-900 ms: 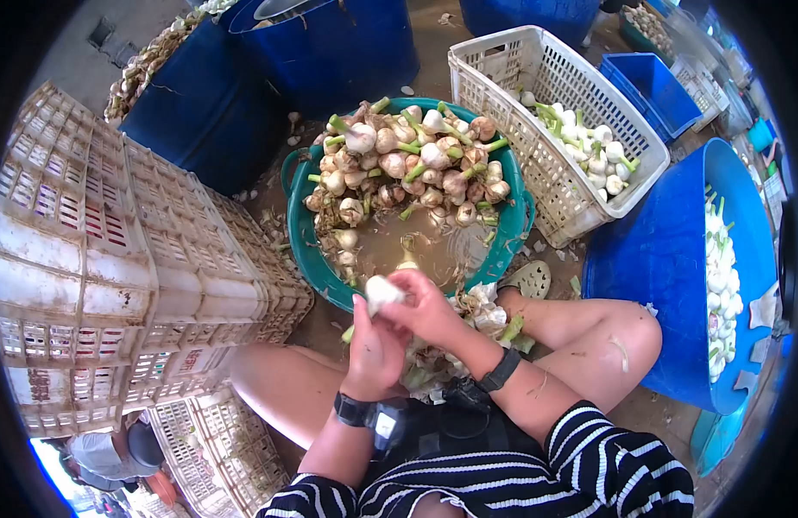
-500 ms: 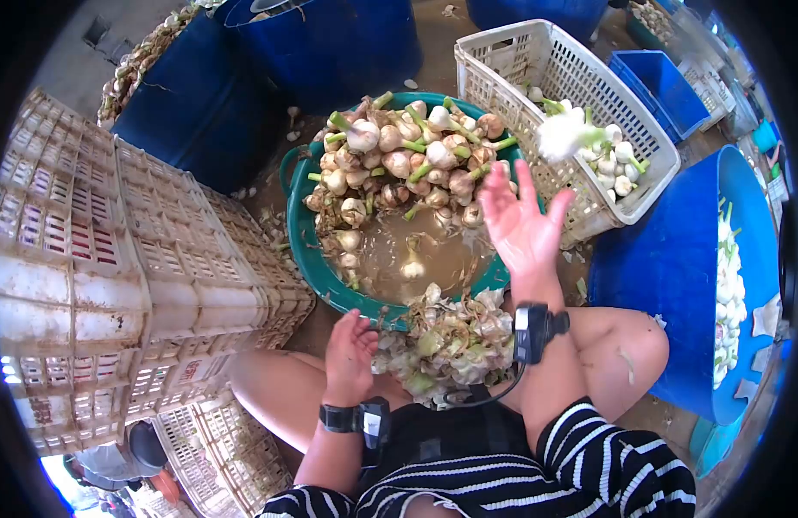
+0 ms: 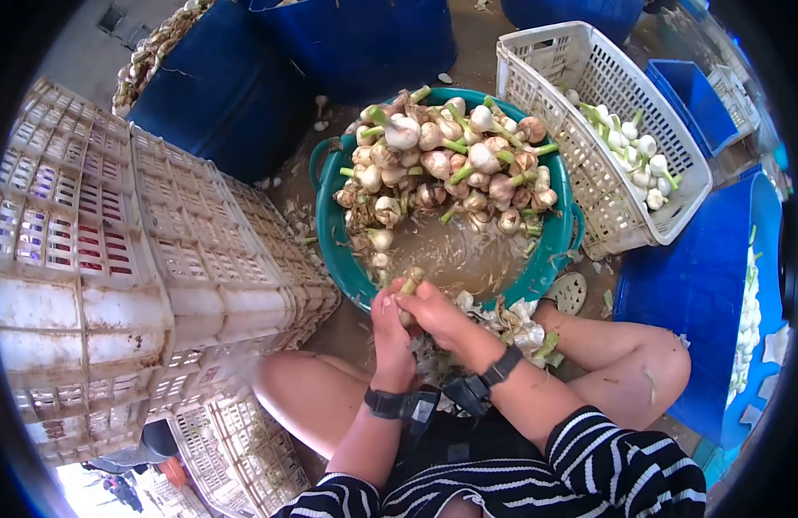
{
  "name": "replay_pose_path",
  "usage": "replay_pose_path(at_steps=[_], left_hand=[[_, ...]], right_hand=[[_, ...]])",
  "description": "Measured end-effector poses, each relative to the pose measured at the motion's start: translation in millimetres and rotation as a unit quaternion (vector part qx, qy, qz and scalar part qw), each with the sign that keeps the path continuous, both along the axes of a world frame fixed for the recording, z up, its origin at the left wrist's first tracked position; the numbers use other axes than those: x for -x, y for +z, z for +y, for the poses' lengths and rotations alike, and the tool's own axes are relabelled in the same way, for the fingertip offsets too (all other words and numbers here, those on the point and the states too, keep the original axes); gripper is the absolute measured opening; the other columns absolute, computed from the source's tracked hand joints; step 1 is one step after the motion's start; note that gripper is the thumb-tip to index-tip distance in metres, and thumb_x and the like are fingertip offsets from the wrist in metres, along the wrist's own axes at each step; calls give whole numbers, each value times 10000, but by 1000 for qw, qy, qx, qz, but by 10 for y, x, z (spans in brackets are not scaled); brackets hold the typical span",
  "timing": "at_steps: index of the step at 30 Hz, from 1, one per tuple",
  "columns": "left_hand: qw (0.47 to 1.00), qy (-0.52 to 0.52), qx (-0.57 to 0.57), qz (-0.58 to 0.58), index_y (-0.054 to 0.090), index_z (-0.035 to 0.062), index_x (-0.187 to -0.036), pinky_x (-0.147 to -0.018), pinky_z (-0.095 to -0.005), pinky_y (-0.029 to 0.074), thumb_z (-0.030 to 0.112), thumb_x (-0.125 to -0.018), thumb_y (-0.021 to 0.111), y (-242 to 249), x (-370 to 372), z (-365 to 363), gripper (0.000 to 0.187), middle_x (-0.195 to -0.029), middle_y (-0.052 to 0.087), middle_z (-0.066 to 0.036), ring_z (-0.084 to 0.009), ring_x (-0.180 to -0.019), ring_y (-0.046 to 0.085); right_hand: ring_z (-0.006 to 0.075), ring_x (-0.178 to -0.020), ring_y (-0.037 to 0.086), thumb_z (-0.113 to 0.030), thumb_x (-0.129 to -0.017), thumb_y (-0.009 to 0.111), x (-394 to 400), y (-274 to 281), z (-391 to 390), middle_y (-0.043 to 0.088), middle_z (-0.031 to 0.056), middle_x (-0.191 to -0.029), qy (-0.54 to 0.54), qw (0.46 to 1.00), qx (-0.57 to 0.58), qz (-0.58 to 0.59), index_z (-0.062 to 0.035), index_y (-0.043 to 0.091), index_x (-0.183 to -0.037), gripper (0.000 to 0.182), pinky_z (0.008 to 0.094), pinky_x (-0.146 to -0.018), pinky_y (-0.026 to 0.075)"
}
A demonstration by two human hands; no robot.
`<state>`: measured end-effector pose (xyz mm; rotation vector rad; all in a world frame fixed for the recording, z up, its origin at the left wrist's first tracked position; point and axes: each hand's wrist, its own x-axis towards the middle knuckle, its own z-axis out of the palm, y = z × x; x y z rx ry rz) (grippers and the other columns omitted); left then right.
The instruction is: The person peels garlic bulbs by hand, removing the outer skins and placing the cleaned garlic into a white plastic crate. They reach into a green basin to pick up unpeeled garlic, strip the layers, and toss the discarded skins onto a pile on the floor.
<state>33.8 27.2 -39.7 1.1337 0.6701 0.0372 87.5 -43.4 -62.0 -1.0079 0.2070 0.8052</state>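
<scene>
Both my hands meet over the near rim of a green tub [image 3: 330, 259]. A garlic bulb [image 3: 410, 283], mostly hidden by fingers, is held between them with its stem pointing up. My left hand [image 3: 390, 337] is closed around its left side. My right hand [image 3: 438, 312] grips it from the right, fingers wrapped near the stem. Unpeeled garlic bulbs [image 3: 433, 164] with cut green stems are heaped at the tub's far side, above murky water [image 3: 451, 255]. Loose garlic skins [image 3: 524, 332] lie below my hands, partly covered by my right forearm.
A white crate [image 3: 580, 207] holding clean white garlic stands right of the tub. Stacked dirty white crates [image 3: 217, 233] rise at the left. Blue barrels [image 3: 364, 52] stand behind, and a blue barrel with white garlic [image 3: 675, 302] is at the right.
My right hand was open near the white crate with a white garlic bulb in the air beyond it. It has come back to meet my left hand, and both now hold a garlic bulb.
</scene>
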Motion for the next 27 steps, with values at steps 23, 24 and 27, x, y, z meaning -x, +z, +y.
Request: replay_pose_path(at_steps=[23,24,27], left_hand=[[866,5,-484,-125,430,49,-1049,-430,-186,350,440,-941,308,-177,207,-253,424,-756,532,-39,-73,-547,463],[945,23,-312,-91,465,53,-1019,-396,-192,330,461,-935,301,-113,194,-232,447,-730,542,-41,-78,-498,446],[994,-78,75,16,524,57,-958,-329,-208,282,516,-918,276,220,119,28,523,-686,560,-45,-95,-400,402]], right_hand=[[106,-563,515,-87,-838,552,326,387,-633,589,88,-658,5,943,252,-219,39,594,-832,133,289,-504,397],[106,-563,515,-87,-838,552,346,376,-644,589,88,-658,5,943,252,-215,39,594,-832,133,289,-504,397],[93,-788,530,-76,-847,558,324,283,-779,598,85,-858,60,842,144,-517,34,577,-907,126,260,-679,429]])
